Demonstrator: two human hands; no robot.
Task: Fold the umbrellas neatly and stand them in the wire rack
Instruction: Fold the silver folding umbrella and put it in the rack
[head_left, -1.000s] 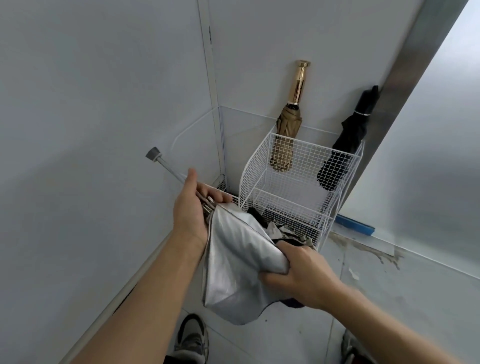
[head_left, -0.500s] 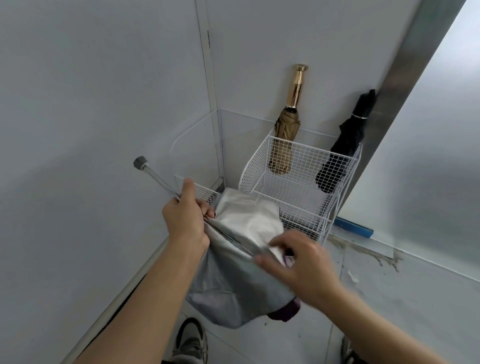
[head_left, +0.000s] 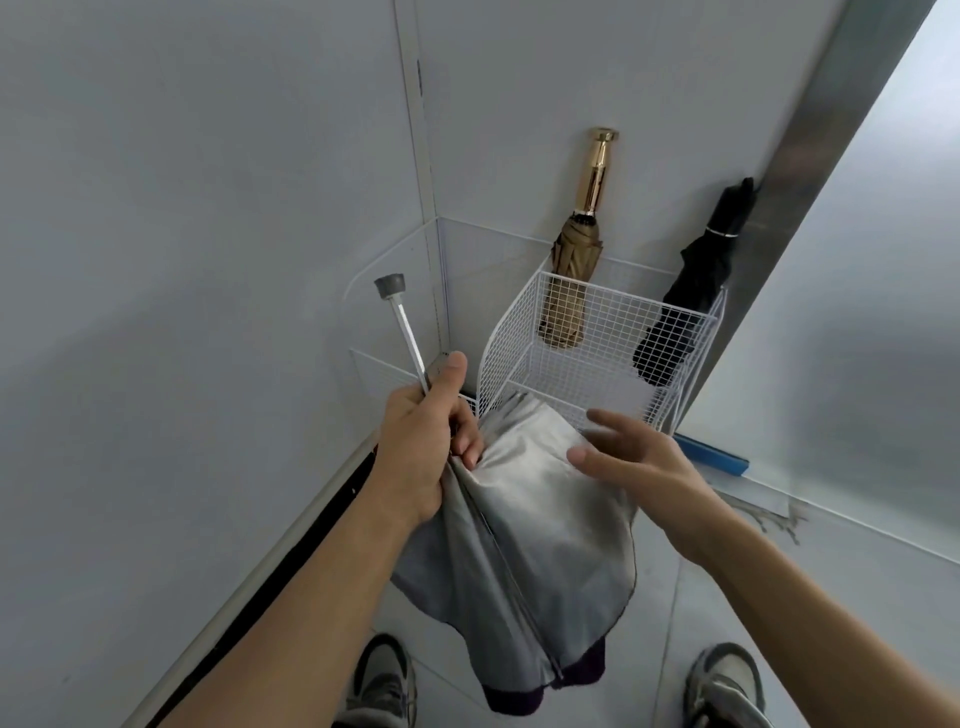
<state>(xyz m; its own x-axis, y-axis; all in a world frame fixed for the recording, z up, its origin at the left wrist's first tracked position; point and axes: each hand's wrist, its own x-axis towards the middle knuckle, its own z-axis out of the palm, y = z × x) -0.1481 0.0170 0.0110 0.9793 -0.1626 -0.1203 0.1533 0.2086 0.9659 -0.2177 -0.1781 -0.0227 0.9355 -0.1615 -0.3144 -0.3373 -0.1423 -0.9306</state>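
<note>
Though slack of canopy, silver umbrella (head_left: 540, 519) tight in left grip (head_left: 426, 447); right grip (head_left: 639, 457) splayed, perhaps against it.

Pale walls (head_left: 208, 208), tiled floor (head_left: 649, 665)

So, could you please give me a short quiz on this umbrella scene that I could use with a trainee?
1. True or false: a gold-handled umbrella and a black umbrella both stand in the wire rack.
2. What does the left hand grip? A) the shaft of the silver umbrella B) the black umbrella C) the wire rack
3. Fill in: the fingers of the right hand, at the silver umbrella's canopy, are ___ (curled or straight).
Key: 1 true; 2 A; 3 straight.
</note>
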